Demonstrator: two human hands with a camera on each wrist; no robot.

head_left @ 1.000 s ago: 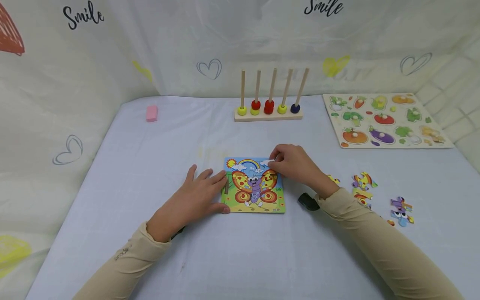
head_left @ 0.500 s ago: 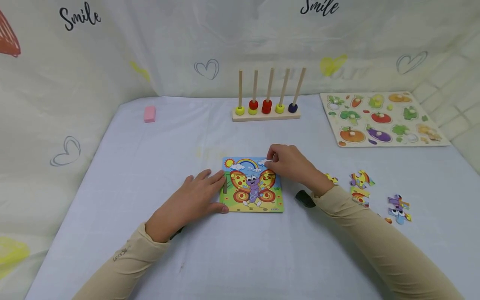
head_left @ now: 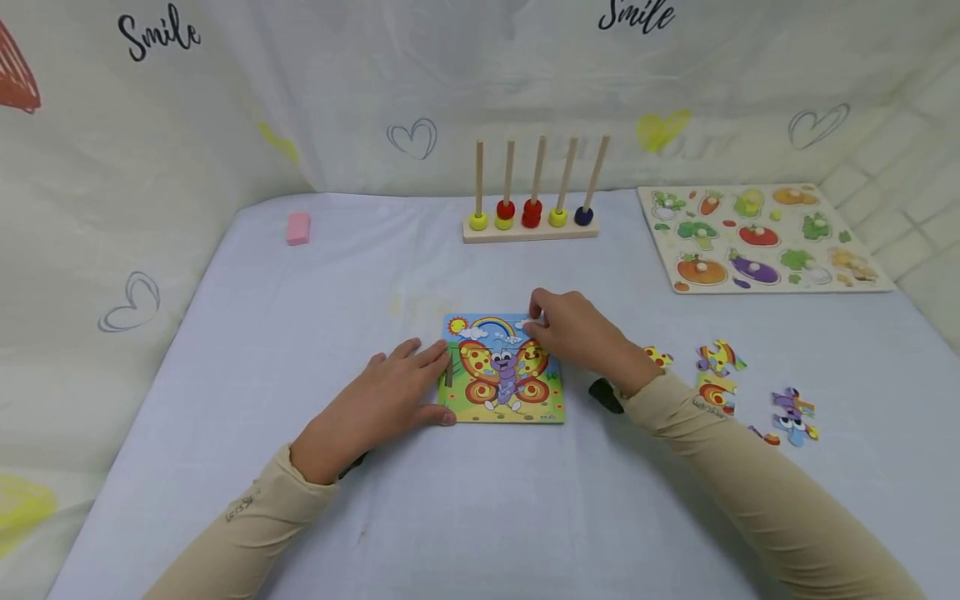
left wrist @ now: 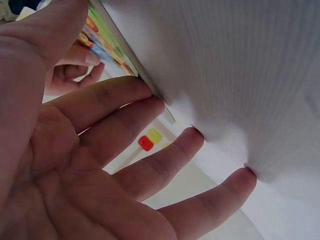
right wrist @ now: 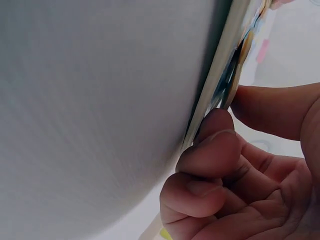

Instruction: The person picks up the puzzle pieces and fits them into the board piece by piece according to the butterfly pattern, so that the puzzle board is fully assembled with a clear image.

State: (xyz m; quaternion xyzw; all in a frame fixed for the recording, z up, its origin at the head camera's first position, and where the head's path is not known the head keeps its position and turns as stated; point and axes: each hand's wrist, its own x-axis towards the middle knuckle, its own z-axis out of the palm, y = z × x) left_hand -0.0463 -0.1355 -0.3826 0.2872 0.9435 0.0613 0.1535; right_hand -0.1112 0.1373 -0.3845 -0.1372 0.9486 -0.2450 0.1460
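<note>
A butterfly jigsaw puzzle (head_left: 504,392) in a thin square tray (head_left: 517,420) lies on the white-clothed table in the head view. My left hand (head_left: 382,408) rests at its left side, fingers spread, with some fingertips against the tray's edge and others on the cloth in the left wrist view. At the upper right corner, my right hand (head_left: 577,333) pinches a puzzle piece (right wrist: 239,70) between thumb and forefinger. In the right wrist view that piece is tilted, its edge raised off the tray. My right fingers hide part of that corner in the head view.
Several loose puzzle pieces (head_left: 718,392) lie to the right, beside my right sleeve, with others (head_left: 795,417) further right. A peg abacus (head_left: 531,233) stands at the back. Behind on the right is a vegetable peg board (head_left: 765,237); a pink block (head_left: 298,228) sits back left.
My right hand has shifted very slightly at the upper right corner, still pinching the piece. My left hand's fingers have drawn a little closer together. The whole head view has shifted slightly.
</note>
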